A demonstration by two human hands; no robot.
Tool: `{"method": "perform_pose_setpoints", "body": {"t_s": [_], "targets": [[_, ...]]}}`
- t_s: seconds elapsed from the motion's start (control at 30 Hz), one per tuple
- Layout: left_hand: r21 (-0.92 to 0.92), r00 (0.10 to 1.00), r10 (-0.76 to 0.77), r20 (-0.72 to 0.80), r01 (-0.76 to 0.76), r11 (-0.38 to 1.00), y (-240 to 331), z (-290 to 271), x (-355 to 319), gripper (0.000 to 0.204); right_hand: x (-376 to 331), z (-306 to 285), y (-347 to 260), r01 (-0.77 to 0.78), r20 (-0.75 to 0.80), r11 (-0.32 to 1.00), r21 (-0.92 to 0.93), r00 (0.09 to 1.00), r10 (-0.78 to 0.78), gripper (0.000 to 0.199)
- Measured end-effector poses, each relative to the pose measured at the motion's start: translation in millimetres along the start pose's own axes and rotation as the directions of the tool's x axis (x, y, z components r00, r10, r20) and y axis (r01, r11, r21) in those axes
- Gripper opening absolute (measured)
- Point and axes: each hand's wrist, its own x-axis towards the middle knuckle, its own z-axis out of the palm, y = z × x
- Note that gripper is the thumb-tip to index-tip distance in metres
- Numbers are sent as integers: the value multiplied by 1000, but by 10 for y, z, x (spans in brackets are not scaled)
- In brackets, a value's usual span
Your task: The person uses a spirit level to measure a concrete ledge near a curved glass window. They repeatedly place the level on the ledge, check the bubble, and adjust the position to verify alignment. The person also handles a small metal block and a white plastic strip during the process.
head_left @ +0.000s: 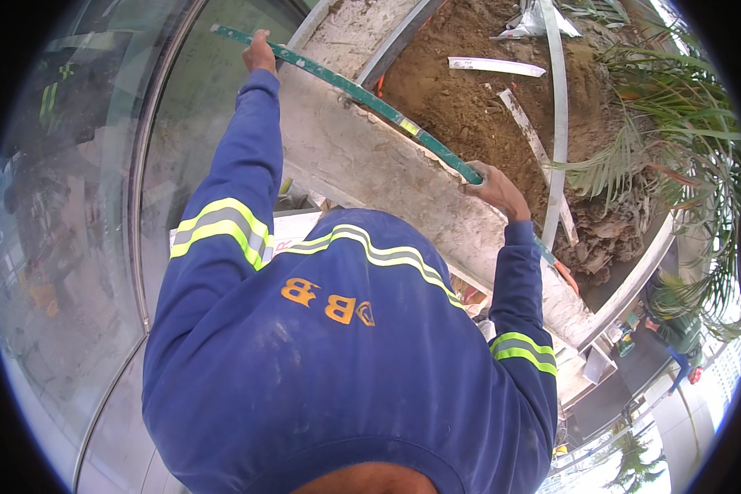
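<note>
A long green spirit level (337, 81) with a yellow vial lies slantwise over a pale, rough cement ledge (337, 140). Near its far left end, my left hand (259, 54) is closed on it, with the tip of the level sticking out beyond. My right hand (502, 193) grips the level farther down to the right, beside the soil. Past that hand, the level's lower end shows again, partly hidden behind my blue sleeve. Whether the level's whole underside touches the ledge I cannot tell.
Brown soil (436, 90) fills the planter beyond the ledge, with a white strip (496, 66) on it and a metal bar (556, 123) across it. Palm leaves (675, 115) hang at right. A glass panel (74, 181) stands at left. Another person (682, 329) is at far right.
</note>
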Motion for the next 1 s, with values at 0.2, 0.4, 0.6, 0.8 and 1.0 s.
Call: {"method": "perform_pose_setpoints", "body": {"t_s": [0.2,0.4,0.6,0.8,1.0], "targets": [[-9,1000,-7,-8,7,1000,-29,30,32,37,5,-12,59,28,-8,1000,-1,1000,-28,56],[20,999,-32,12,32,999,-79,-22,152,38,3,-5,40,19,-13,1000,-10,1000,-19,57],[-33,999,-41,-7,41,999,-49,58,-1,39,-20,-10,88,32,-29,999,-19,999,-32,57],[-16,999,-43,-11,43,999,-1,19,12,39,-8,6,56,20,-24,1000,-17,999,-21,56],[22,999,-37,25,36,999,13,35,2,40,12,-9,129,23,-4,999,-45,1000,-23,58]]}}
